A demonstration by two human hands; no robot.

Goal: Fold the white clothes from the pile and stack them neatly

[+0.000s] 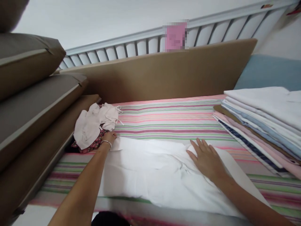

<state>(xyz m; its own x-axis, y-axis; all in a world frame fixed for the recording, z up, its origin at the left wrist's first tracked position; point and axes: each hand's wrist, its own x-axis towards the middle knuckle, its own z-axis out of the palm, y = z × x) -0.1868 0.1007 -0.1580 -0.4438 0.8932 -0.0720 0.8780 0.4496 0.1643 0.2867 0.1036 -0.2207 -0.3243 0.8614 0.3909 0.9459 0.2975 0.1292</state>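
A white garment (145,169) lies spread lengthwise on the striped bedcover, with some wrinkles toward its right half. At its far left corner, my left hand (109,138) has its fingers closed on the fabric; the fingertips are partly hidden. My right hand (207,158) rests flat on the garment's right part, fingers spread. Just beyond my left hand sits a small heap of pale pink clothing (91,124) with thin ties. Under that heap shows a dark floral cloth (94,146), close to my left wrist.
On the right stands a stack of folded clothes (263,125) in white, blue, brown and pink. Large brown cushions (35,116) are piled along the left. A brown panel (160,75) leans along the white railing (141,47) behind the striped bedcover (164,121).
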